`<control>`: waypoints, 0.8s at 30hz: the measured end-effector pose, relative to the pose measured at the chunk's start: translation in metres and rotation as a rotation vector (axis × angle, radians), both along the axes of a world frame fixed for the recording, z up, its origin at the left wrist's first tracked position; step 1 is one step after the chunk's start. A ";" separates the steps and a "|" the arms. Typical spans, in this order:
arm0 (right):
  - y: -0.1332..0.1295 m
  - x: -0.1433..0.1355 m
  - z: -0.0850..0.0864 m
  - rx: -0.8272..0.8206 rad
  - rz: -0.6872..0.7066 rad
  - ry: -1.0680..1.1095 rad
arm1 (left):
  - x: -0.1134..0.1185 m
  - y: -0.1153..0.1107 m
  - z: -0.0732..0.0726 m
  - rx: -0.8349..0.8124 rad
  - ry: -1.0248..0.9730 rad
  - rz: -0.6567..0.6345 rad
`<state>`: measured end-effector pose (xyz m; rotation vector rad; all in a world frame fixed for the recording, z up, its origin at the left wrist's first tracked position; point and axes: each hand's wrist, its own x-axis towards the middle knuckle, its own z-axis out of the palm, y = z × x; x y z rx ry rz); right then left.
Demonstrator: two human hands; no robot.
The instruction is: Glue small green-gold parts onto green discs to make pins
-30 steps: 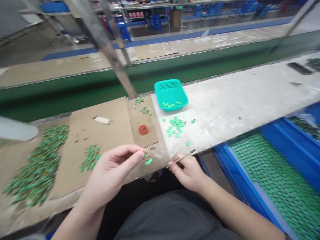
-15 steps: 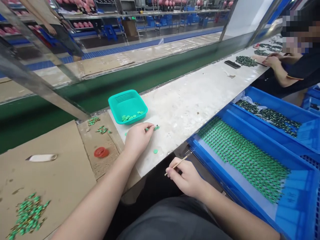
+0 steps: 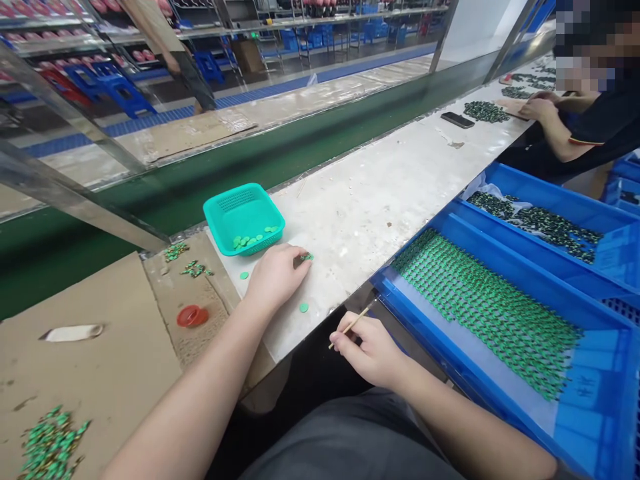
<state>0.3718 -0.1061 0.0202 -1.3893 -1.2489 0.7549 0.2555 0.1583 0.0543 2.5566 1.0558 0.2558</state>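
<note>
mid-frame, my left hand [image 3: 275, 279] has narrow fingers at a small green piece [image 3: 309, 257], grip unclear; lower centre, my right hand [image 3: 373, 353] holds a thin stick [image 3: 357, 319].

Left forearm [image 3: 200, 387] stretched forward, slanting up and right; wrist roughly straight. Left hand [image 3: 275, 277] back-side up, farther out than the other one, thumb and index tips close together, can't tell if they meet. Right forearm [image 3: 460, 420] angles in from lower right. Right hand [image 3: 367, 347] low, just ahead of the torso [image 3: 345, 440], fingers curled in a closed grip.
</note>
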 end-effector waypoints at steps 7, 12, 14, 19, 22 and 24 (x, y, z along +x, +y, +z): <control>0.002 0.003 -0.004 0.000 -0.005 0.002 | 0.036 0.003 -0.004 0.030 0.033 -0.040; 0.002 0.006 -0.005 -0.001 -0.033 0.004 | 0.064 0.007 -0.006 0.021 0.025 -0.091; 0.002 0.006 -0.007 -0.004 -0.045 0.014 | 0.067 0.011 -0.003 0.007 0.029 -0.100; 0.001 0.009 -0.008 0.013 -0.079 0.035 | 0.034 0.004 0.011 -0.011 0.002 -0.100; -0.005 0.016 -0.001 0.006 -0.097 0.059 | -0.013 -0.027 0.015 -0.051 -0.016 -0.142; -0.010 0.021 0.006 -0.020 -0.095 0.072 | -0.043 -0.057 0.010 -0.062 -0.034 -0.163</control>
